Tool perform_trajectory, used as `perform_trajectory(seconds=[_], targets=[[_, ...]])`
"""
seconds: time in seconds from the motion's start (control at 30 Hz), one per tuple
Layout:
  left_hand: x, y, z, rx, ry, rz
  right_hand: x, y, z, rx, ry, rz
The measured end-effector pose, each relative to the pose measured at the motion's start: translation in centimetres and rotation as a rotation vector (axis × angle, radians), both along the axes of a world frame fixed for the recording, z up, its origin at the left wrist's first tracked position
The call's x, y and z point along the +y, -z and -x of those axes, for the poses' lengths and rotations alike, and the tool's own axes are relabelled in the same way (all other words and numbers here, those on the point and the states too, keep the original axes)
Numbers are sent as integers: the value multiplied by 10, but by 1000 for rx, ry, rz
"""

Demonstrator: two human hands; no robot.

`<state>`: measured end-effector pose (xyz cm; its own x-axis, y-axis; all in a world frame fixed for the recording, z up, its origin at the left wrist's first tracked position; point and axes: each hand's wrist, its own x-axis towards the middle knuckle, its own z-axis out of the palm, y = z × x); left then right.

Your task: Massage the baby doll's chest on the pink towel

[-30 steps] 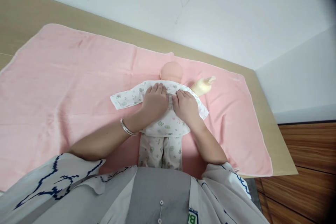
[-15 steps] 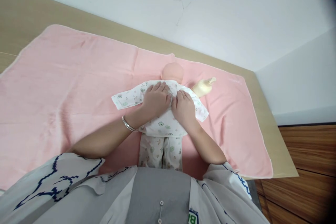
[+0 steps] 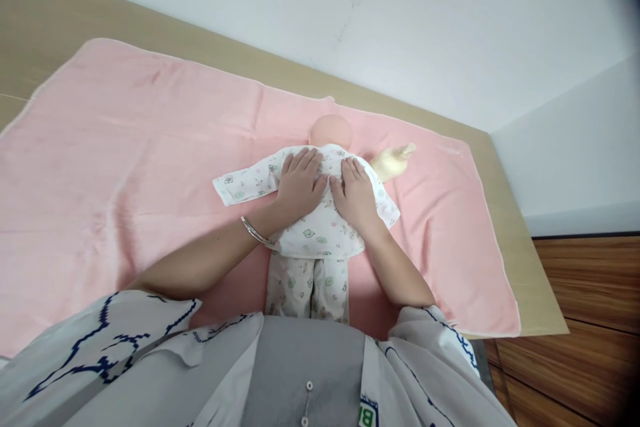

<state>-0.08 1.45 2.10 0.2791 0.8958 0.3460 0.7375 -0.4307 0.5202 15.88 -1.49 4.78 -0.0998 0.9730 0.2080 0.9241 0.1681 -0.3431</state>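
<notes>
Indoor baby-care space; whether home or training room, I cannot tell.
A pink blanket (image 3: 175, 127) covers a pale counter (image 3: 520, 247) beside white walls (image 3: 440, 47), under a pajama-clad baby doll (image 3: 327, 223).

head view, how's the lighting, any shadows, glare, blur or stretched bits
Head view: soft light overall, deeper shadow on the pink blanket either side of the trousers; also in the head view, a glint on the bracelet, the upper right corner fading to dark, fairly crisp print on the shirt, and edges seemingly stretched.
</notes>
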Motion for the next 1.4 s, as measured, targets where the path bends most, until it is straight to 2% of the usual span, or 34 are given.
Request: perform_trajectory(seconds=[0.13, 0.23, 0.37, 0.57, 0.77, 0.97, 1.13, 1.4], targets=[[0, 3, 2, -68, -3, -4, -8, -5, 3, 57, -34, -98], [0, 4, 3, -81, 2, -20, -9, 5, 11, 56, -48, -139], [0, 4, 3, -74, -1, -11, -7, 19, 18, 47, -47, -92], [1, 6, 4, -105, 13, -47, -13, 14, 16, 64, -42, -207], [5, 13, 3, -147, 17, -77, -12, 23, 20, 107, -74, -154], [5, 13, 4, -152, 18, -80, -18, 17, 18, 122, -88, -304], [5, 12, 3, -153, 27, -71, -16, 29, 23, 14, -120, -214], [6, 15, 3, -149, 26, -112, -16, 28, 25, -4, -120, -188]])
